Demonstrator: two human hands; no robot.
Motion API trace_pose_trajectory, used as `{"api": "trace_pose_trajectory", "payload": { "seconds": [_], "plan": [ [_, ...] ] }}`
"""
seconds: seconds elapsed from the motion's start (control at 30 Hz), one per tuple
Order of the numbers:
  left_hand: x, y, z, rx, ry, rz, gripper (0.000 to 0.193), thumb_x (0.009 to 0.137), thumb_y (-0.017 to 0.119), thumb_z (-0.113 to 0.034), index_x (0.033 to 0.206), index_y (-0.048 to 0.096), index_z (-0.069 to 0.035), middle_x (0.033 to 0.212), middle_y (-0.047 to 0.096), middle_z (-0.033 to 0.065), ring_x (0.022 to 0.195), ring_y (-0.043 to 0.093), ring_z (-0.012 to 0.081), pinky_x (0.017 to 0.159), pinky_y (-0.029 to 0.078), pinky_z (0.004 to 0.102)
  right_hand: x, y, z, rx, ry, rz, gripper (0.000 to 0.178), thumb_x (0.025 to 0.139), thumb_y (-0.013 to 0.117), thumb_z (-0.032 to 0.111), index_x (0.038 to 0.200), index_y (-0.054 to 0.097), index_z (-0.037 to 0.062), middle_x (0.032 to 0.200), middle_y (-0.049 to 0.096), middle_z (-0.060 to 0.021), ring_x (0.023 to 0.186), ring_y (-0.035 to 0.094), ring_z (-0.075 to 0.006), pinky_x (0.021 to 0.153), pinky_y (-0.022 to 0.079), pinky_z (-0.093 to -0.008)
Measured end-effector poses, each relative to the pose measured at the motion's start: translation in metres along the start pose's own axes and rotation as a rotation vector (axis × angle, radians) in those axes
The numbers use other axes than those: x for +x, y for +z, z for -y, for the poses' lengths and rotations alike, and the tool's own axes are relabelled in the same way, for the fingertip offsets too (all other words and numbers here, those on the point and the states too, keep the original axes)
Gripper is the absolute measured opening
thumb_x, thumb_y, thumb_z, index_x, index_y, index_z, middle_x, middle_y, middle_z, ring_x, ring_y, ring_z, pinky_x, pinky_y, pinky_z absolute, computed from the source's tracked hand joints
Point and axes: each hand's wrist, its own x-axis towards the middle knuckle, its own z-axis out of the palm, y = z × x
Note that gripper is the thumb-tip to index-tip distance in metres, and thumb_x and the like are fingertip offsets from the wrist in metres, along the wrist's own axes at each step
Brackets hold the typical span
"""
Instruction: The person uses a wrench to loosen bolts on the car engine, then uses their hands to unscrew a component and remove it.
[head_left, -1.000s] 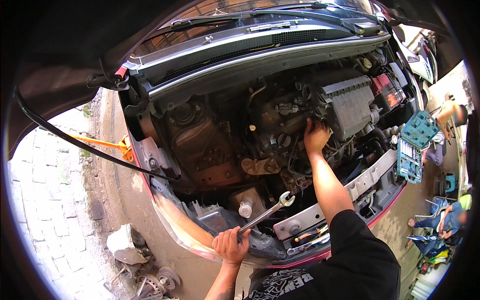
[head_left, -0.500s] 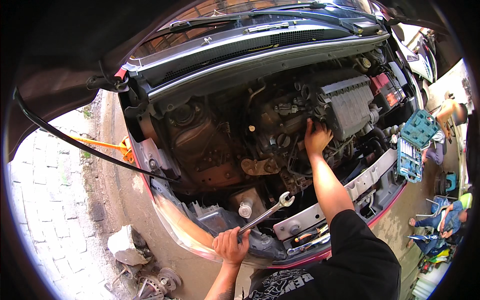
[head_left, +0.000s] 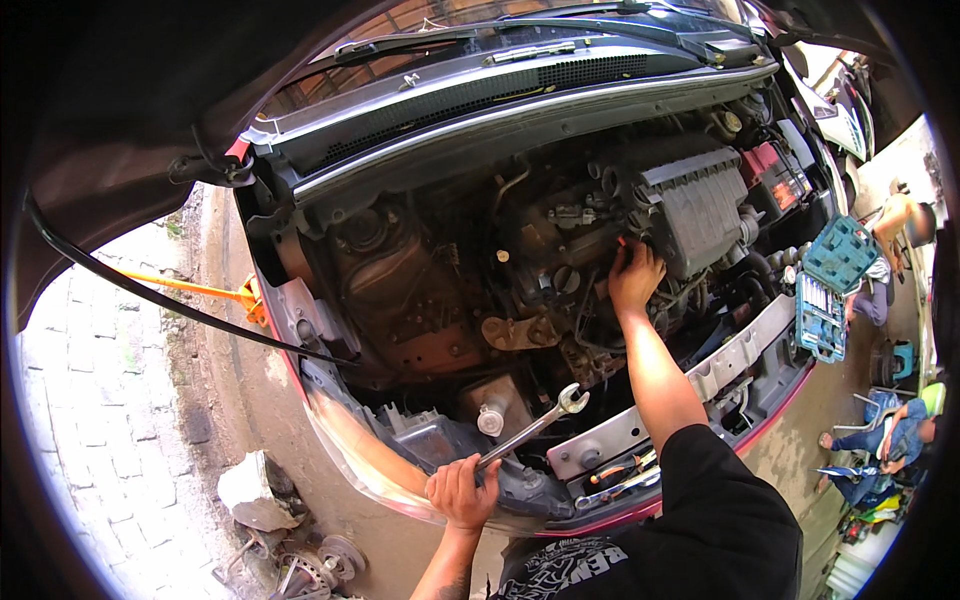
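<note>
My left hand [head_left: 462, 494] is wrapped round the lower end of a long silver wrench [head_left: 528, 432], over the front edge of an open engine bay. The wrench's open jaw points up and right, close to a white round cap [head_left: 490, 420]. Deeper in the bay, my right hand [head_left: 636, 277] has its fingers curled beside the ribbed grey air filter box [head_left: 698, 205]. A small orange-red spot [head_left: 622, 241] shows at its fingertips; what they grip is too small to name. A black oil filler cap [head_left: 566, 280] lies just left of that hand.
A thin black prop rod [head_left: 160, 311] crosses the left side below the raised hood. Hand tools [head_left: 622, 482] rest at the front crossmember [head_left: 600, 446]. An open teal socket case [head_left: 822, 318] lies at the right corner. Other people [head_left: 900, 437] are at the right; an orange jack handle [head_left: 190, 287] is left.
My right fingertips have curled slightly inward, and an orange-red spot now shows at them. My left hand and the wrench stay in place.
</note>
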Motion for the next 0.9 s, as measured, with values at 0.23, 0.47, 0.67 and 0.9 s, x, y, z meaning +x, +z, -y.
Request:
{"api": "trace_pose_trajectory", "payload": {
  "seconds": [0.23, 0.47, 0.67, 0.9],
  "plan": [
    [0.000, 0.002, 0.000, 0.032, 0.004, -0.004, 0.030, 0.086, 0.085, -0.039, 0.097, 0.071, -0.015, 0.084, 0.068, -0.0018, 0.075, 0.064, 0.0189, 0.071, 0.041, 0.0344, 0.006, 0.000, 0.007, -0.138, 0.031, -0.049, 0.022, 0.098, 0.066, 0.032, 0.099, 0.074, 0.0112, 0.099, 0.070, -0.0127, 0.098, 0.062, -0.0396, 0.087, 0.043, -0.0553],
    [0.000, 0.000, -0.001, 0.013, -0.004, 0.011, 0.030, 0.086, 0.084, -0.037, 0.097, 0.070, -0.013, 0.085, 0.069, 0.0004, 0.075, 0.065, 0.0213, 0.072, 0.043, 0.0359, 0.006, 0.003, -0.002, -0.023, -0.013, -0.012, 0.018, 0.097, 0.068, 0.028, 0.100, 0.076, 0.0116, 0.096, 0.069, -0.0118, 0.091, 0.064, -0.0381, 0.080, 0.046, -0.0496],
    [-0.001, 0.001, 0.001, 0.034, 0.003, 0.008, 0.030, 0.086, 0.084, -0.039, 0.097, 0.071, -0.015, 0.084, 0.068, -0.0017, 0.075, 0.064, 0.0190, 0.071, 0.041, 0.0347, 0.007, -0.004, 0.001, 0.186, -0.062, -0.062, 0.017, 0.094, 0.071, 0.026, 0.102, 0.077, 0.0126, 0.096, 0.069, -0.0106, 0.091, 0.066, -0.0369, 0.078, 0.050, -0.0479],
    [0.000, -0.001, -0.001, 0.011, -0.010, 0.021, 0.030, 0.085, 0.085, -0.036, 0.096, 0.070, -0.013, 0.084, 0.070, 0.0010, 0.074, 0.065, 0.0224, 0.071, 0.043, 0.0365, 0.008, -0.012, 0.013, -0.165, 0.031, 0.006, 0.023, 0.097, 0.068, 0.033, 0.100, 0.077, 0.0111, 0.094, 0.069, -0.0128, 0.087, 0.066, -0.0380, 0.077, 0.048, -0.0493]
  ]
}}
